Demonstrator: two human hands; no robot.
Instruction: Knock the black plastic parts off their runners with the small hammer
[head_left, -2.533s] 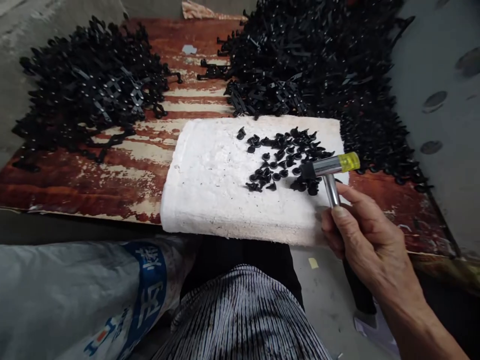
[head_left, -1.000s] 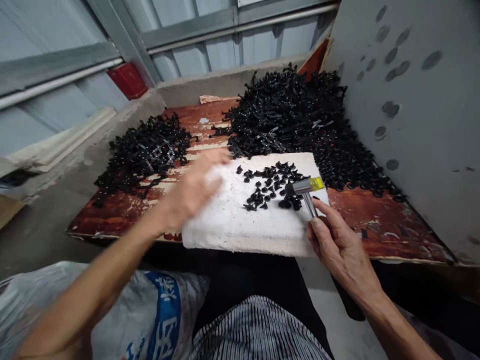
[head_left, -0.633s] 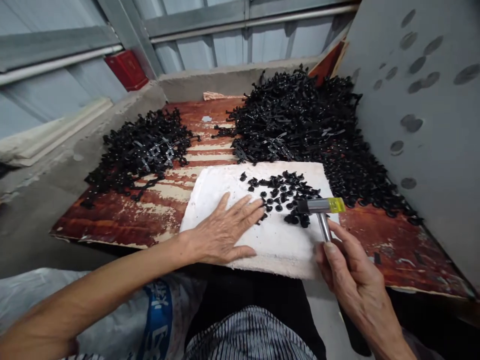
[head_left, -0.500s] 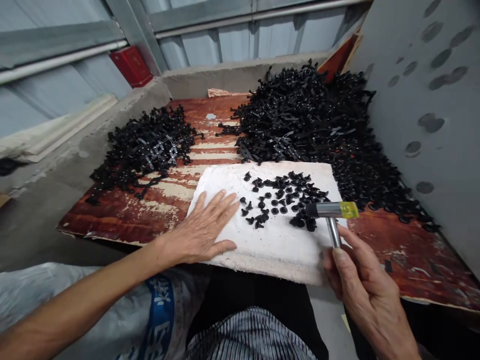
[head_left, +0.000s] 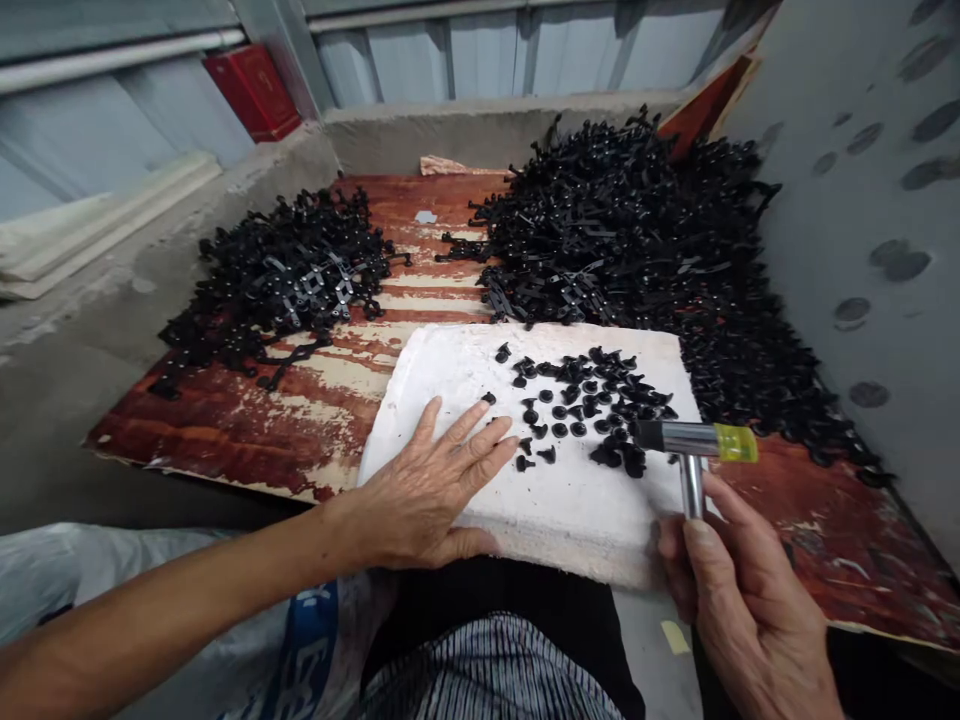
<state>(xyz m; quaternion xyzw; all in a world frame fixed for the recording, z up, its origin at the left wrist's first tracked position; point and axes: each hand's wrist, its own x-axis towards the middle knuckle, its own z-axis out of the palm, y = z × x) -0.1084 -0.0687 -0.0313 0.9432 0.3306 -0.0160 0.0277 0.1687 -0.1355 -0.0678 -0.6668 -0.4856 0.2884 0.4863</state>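
Note:
My left hand [head_left: 431, 490] lies flat on the left part of a white foam-like slab [head_left: 562, 515], fingers spread. Beside its fingertips are small black mushroom-shaped plastic pieces [head_left: 577, 402], scattered over the slab, some upright and others on their sides. My right hand [head_left: 754, 600] is closed around the metal handle of a small mallet [head_left: 691, 438] at the slab's right edge. The mallet's head has a black face on the left and a clear yellow one on the right. Its black end hangs over or beside a few pieces; contact cannot be made out.
A large heap of black linked parts [head_left: 615, 230] covers the back right of the worn red-brown board [head_left: 330, 385]. At the left lies a smaller heap [head_left: 277, 270]. A grey spotted panel [head_left: 870, 300] stands on the right, and a red box [head_left: 253, 92] rests on the back-left ledge.
My left hand has slid rightward across the slab, reaching in among the nearest black pieces and covering or shifting some. The mallet stays in my right hand. The view has shifted slightly.

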